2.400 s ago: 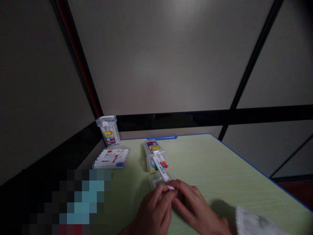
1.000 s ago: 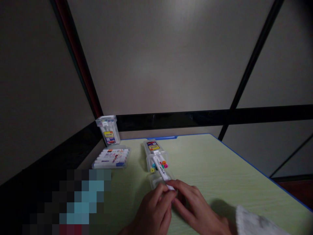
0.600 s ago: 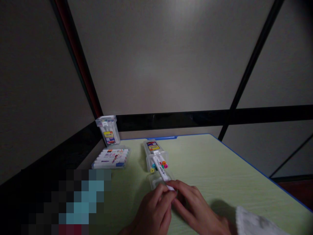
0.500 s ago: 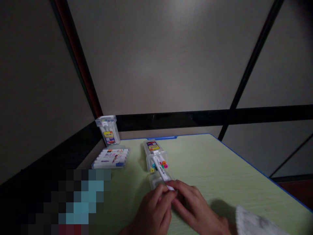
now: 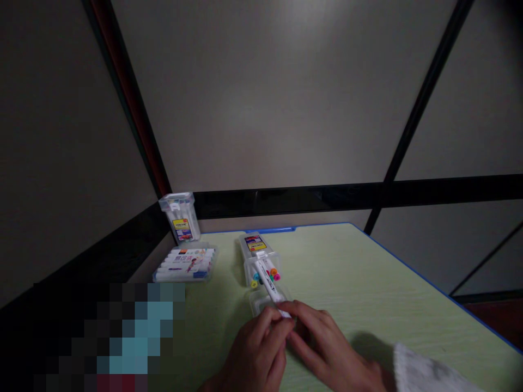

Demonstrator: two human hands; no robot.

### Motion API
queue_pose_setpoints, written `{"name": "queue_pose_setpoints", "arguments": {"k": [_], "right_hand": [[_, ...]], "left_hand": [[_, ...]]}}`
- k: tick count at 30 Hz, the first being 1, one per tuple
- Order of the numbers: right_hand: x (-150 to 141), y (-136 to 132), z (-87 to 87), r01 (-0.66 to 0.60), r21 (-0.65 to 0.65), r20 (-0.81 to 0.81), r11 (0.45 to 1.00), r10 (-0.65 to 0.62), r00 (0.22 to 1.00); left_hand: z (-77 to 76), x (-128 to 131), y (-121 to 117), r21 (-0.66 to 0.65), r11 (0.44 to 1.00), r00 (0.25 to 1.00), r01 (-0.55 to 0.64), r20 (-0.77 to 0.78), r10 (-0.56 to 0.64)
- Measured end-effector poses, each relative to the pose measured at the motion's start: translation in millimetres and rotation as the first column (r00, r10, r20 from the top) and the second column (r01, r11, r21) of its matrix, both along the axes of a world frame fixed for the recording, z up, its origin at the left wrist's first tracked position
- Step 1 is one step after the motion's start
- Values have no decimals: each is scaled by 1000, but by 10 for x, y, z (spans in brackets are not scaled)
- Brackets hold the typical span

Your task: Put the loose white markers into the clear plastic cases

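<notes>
A white marker pen [image 5: 268,282] slants from the mouth of a clear plastic marker box [image 5: 250,251] down to my fingers. My left hand [image 5: 261,345] is closed with its fingertips pinched at the marker's near end. From the other side, my right hand [image 5: 322,340] grips the same end, its fingertips meeting those of the left. The marker's near tip is partly hidden by my fingers. Inside the box, which lies on its side, several markers show orange, pink, yellow, blue and green ends. Its clear lid [image 5: 260,302] hangs open on the table, partly behind my hands.
At the back left stands a closed clear box of markers [image 5: 182,219]. A flat clear case of white markers [image 5: 186,264] lies in front of it. The pale green table [image 5: 363,283] has a blue edge, with wall panels behind. Pixelated blocks cover the lower left.
</notes>
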State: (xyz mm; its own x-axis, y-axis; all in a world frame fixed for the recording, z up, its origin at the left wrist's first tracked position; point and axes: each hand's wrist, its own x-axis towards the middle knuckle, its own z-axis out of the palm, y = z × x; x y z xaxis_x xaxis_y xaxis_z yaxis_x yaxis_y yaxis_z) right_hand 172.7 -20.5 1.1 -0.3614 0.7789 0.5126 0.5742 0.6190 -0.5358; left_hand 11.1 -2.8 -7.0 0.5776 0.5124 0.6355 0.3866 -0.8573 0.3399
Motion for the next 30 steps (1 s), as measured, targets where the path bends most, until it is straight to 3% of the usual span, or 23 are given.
{"name": "queue_pose_setpoints", "arguments": {"k": [23, 30], "right_hand": [[-5, -5, 7, 3, 0, 10, 1000, -3, 1000], [-8, -9, 17, -2, -2, -17, 1000, 2, 1000]], "left_hand": [[-15, 2, 18, 23, 1000, 1000, 4, 8, -4], [-28, -14, 10, 40, 998, 998, -49, 29, 47]]}}
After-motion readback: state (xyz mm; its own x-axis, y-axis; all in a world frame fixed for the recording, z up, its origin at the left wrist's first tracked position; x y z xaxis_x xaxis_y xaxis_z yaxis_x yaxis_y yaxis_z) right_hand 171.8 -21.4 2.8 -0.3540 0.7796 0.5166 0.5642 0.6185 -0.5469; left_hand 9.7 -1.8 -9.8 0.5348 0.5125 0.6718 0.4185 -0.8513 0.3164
